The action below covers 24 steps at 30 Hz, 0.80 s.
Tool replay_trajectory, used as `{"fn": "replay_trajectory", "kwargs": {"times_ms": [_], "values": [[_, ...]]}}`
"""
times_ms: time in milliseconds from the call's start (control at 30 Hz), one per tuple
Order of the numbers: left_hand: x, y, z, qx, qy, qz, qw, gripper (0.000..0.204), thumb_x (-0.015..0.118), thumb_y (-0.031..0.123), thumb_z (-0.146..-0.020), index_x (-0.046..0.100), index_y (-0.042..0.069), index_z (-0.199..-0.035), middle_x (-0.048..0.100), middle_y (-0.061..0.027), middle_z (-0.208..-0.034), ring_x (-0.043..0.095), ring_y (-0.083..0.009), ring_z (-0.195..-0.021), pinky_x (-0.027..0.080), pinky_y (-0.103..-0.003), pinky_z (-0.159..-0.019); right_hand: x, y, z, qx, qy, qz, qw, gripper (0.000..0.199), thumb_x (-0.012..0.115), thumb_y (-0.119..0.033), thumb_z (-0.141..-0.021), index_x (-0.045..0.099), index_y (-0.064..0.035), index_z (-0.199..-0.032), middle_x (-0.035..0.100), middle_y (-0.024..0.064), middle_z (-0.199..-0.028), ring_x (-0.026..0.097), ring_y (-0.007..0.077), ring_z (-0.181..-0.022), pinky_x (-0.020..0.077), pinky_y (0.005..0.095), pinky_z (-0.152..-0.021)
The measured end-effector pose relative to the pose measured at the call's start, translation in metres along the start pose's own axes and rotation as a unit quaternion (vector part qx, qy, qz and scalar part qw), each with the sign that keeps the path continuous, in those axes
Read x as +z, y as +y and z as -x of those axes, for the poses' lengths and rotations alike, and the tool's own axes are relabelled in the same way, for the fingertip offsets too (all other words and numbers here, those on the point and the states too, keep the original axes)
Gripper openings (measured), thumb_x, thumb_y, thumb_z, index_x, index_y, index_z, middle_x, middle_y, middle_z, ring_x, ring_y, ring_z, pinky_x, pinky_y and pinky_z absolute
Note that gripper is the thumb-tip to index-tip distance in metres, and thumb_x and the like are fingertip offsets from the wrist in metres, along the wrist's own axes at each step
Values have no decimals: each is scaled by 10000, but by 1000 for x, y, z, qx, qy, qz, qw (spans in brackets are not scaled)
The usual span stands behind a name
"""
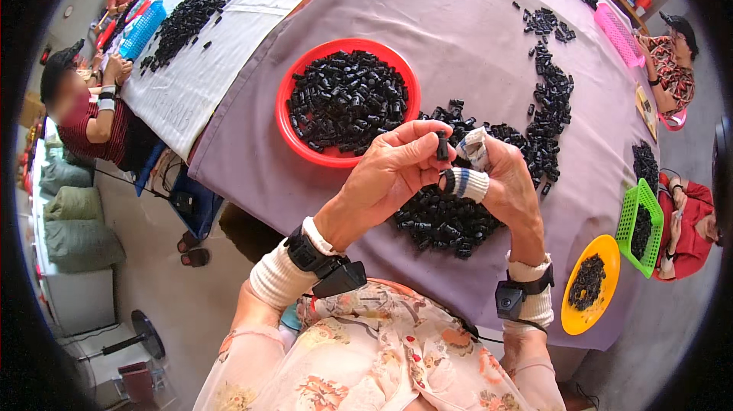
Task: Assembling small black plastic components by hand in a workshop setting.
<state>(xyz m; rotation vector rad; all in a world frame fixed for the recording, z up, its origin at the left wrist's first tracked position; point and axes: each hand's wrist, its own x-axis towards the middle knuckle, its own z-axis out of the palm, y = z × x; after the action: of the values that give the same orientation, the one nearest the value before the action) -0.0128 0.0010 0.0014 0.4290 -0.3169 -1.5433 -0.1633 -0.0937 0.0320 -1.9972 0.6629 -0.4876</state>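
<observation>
Plainly, the left fingers (417,151) pinched a black part (443,146), long axis toward the tabletop's (450,22) far edge; right fingers (467,184) curled just beside, their hold unclear.

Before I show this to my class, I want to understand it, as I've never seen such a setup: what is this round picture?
No machine here: these are a person's own left hand and right hand. The one picture comes from a wide camera on their head, looking down, so straight edges bend.

On the pale purple cloth lie a round red basin full of small black pieces, a loose black pile and an oval yellow plate.

The left hand pinches one short black cylindrical piece; the right, with wrapped fingers, is close by.
</observation>
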Motion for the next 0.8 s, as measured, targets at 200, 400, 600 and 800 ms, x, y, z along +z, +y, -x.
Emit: {"fn": "replay_trajectory", "kwargs": {"times_ms": [200, 400, 600, 800], "values": [[-5, 1, 2, -2, -15, 3, 1000, 214, 496, 114, -906, 538, 11, -1089, 621, -71, -914, 611, -127, -823, 506, -262, -730, 5, -3, -7, -21, -13, -4, 1000, 370, 753, -290, -656, 532, -10, -752, 492, 45, -571, 438, 115, -522, 386, 275, -508], [-8, 2, 1, -7, -27, 17, 999, 205, 499, 111, -903, 538, 4, -1074, 623, -75, -919, 613, -128, -826, 501, -268, -762, 6, -4, -9, -13, -27, -17, 999, 337, 747, -268, -660, 545, -14, -751, 498, 32, -572, 439, 96, -528, 386, 266, -505], [-12, 2, 0, -4, -31, 10, 999, 204, 511, 116, -898, 540, 6, -1068, 626, -73, -904, 613, -124, -822, 505, -263, -747, 5, 0, -10, -11, -30, -33, 999, 302, 737, -243, -671, 559, -17, -762, 513, 19, -570, 452, 77, -527, 390, 257, -497], [-11, 3, -1, 5, -14, -60, 998, 207, 536, 124, -889, 543, 11, -1062, 624, -62, -885, 605, -112, -800, 499, -249, -726, 3, -2, -10, 16, -53, -35, 998, 303, 738, -244, -672, 566, -13, -766, 533, 28, -574, 470, 74, -527, 393, 258, -492]]}}
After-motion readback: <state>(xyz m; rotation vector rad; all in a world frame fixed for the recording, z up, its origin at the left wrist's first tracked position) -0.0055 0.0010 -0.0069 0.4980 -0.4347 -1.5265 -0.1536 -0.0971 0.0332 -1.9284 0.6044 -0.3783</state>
